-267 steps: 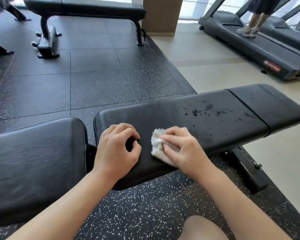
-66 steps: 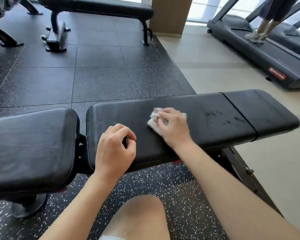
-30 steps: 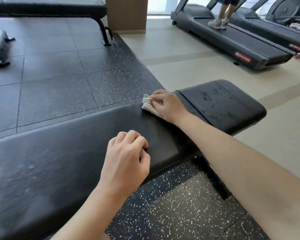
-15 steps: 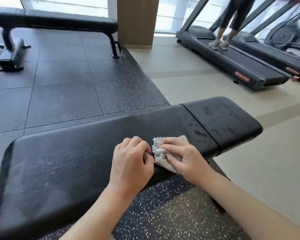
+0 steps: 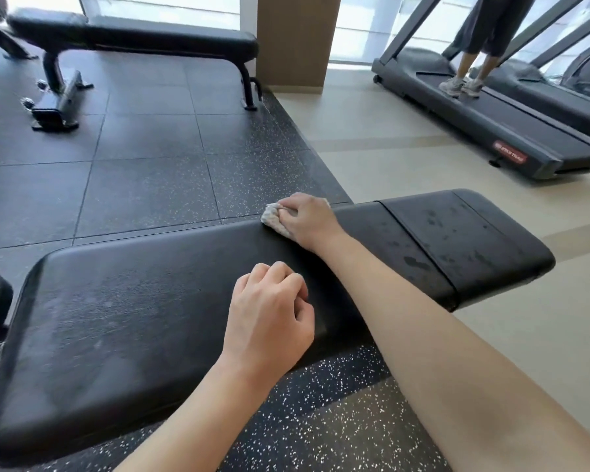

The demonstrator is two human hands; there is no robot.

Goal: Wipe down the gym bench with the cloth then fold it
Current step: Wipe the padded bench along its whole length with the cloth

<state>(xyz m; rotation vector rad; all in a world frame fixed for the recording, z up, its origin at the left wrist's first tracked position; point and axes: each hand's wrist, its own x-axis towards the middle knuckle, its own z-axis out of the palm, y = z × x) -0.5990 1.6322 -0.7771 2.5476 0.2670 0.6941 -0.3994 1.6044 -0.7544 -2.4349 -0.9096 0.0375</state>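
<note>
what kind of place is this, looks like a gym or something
Almost certainly a gym. A padded black bench is being wiped with a cloth held by the right hand, a second bench stands on speckled rubber flooring, and someone walks on a treadmill.

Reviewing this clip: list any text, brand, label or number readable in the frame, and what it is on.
Red label with white lettering on the side rail of the near treadmill: lettering is there, but too small and blurred to read.
Gym bench being wiped, cloth, far bench: no text, label or number visible.
Nothing else in view carries legible writing.
</note>
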